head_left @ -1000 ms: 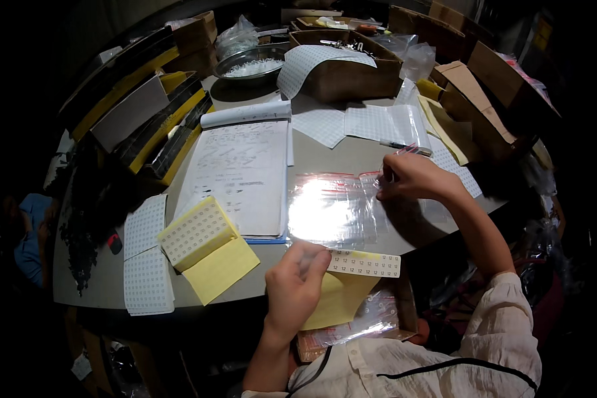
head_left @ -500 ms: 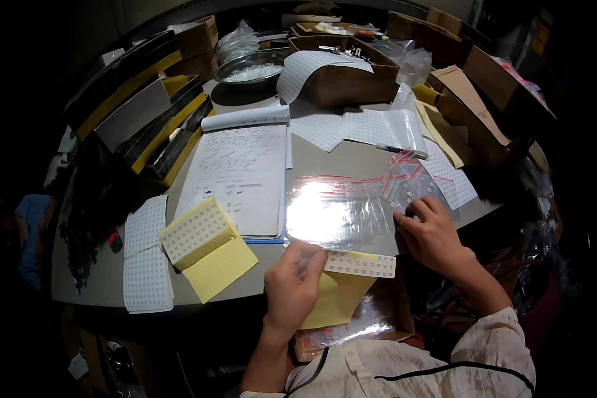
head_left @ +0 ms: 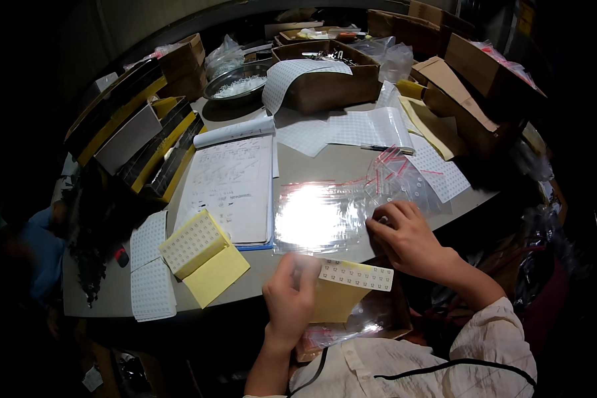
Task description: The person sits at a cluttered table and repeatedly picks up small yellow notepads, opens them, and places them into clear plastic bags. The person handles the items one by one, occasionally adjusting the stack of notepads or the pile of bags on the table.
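My left hand (head_left: 289, 292) is closed on the left end of a label sheet (head_left: 355, 273), white with small printed marks on a yellow backing that hangs down towards my lap. My right hand (head_left: 408, 239) rests at the table's front edge, fingers curled with the tips close together beside the clear plastic bags; whatever they pinch is hidden. Flat zip bags (head_left: 318, 215) with red seal lines lie in front of my hands under a bright glare. Further right, more zip bags (head_left: 404, 179) hold small round pale pieces.
Left of the bags lies an open notepad (head_left: 229, 179), with a folded yellow label sheet (head_left: 205, 249) and white label sheets (head_left: 151, 285) nearby. A metal bowl (head_left: 239, 81) of white bits and cardboard boxes (head_left: 331, 86) stand behind. A box with bags (head_left: 378, 312) is below the table edge.
The whole view has shifted slightly. My right hand has moved a little left along the bags, towards the label sheet. My left hand keeps its hold on the sheet.
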`<state>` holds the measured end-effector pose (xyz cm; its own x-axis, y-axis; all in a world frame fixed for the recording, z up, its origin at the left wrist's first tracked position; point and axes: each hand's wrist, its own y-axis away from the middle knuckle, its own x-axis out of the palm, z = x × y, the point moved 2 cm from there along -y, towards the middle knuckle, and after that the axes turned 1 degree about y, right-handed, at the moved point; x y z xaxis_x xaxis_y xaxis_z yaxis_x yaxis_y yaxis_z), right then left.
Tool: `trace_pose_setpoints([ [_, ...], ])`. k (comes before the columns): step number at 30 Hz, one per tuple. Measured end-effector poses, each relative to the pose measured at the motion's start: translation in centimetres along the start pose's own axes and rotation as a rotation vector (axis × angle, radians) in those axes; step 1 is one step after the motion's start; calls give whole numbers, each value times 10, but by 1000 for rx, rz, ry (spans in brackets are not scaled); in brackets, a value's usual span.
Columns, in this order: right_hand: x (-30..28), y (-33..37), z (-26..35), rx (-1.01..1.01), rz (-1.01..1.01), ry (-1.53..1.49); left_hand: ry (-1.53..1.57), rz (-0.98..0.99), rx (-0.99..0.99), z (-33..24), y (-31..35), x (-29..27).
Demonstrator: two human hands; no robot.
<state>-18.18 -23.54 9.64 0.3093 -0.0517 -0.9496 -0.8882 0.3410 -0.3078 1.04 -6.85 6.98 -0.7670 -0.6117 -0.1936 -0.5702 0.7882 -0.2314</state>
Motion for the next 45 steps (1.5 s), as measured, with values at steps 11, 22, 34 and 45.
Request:
trace_pose_setpoints([
  [11, -23, -20, 45, -233, -24, -465, -76, -67, 189, -11, 20, 15],
  [22, -8, -10, 62, -248, -291, -161, -119, -17, 157, -9, 15, 14],
  [34, -7, -64, -39, 57, 173, -341, -60, 57, -70, 1, -9, -4],
  [45, -17, -81, -52, 151, 241, -101, 119, 52, -95, 3, -12, -7],
])
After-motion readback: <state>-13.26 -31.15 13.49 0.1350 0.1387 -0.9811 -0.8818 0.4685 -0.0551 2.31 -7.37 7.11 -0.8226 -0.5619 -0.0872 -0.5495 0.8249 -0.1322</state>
